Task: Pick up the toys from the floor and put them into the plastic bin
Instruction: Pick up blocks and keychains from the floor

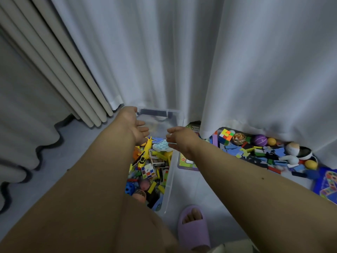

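Seen from the head camera, both bare arms reach out over the clear plastic bin (171, 181), which stands on the pale floor against the white curtain (182, 52). The left hand (135, 127) hovers above the bin's far end, palm turned inward, fingers straight and loose — it holds nothing. The right hand (179, 141) faces it over the bin's right rim, fingers relaxed and spread, also empty. Inside the bin lie a yellow toy plane (144, 156), a white puzzle cube (148, 171) and a pale blue bubble pad (161, 146) among mixed pieces. To the right of the bin, more toys remain on the floor — a coloured puzzle cube (226, 136), a purple ball (260, 140). Just beside the bin's near corner stands a foot in a lilac slipper (193, 229).
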The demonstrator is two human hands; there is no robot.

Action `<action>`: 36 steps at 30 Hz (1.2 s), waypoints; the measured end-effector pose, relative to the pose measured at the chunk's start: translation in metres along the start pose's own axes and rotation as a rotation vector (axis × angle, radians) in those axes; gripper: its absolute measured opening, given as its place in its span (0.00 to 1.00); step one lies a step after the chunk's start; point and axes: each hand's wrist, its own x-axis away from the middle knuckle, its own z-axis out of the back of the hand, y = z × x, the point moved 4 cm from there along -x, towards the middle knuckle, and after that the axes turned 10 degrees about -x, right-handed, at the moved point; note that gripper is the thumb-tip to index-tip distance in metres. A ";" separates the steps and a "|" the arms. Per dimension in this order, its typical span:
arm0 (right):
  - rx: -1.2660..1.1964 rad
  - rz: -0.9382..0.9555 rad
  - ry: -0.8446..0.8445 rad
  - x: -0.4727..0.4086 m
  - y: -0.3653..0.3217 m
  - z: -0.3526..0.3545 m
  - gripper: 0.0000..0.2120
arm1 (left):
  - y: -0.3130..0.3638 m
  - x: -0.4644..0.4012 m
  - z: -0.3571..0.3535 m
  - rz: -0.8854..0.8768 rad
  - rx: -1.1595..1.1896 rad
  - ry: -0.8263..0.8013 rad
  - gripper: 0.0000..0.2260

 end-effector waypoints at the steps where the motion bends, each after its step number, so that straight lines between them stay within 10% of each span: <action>1: 0.003 -0.009 0.012 0.002 -0.002 0.005 0.20 | 0.000 0.001 -0.006 -0.006 -0.005 -0.011 0.30; 36: -0.127 -0.239 0.678 0.110 0.042 0.367 0.09 | -0.069 0.029 -0.295 0.009 -0.424 -0.356 0.20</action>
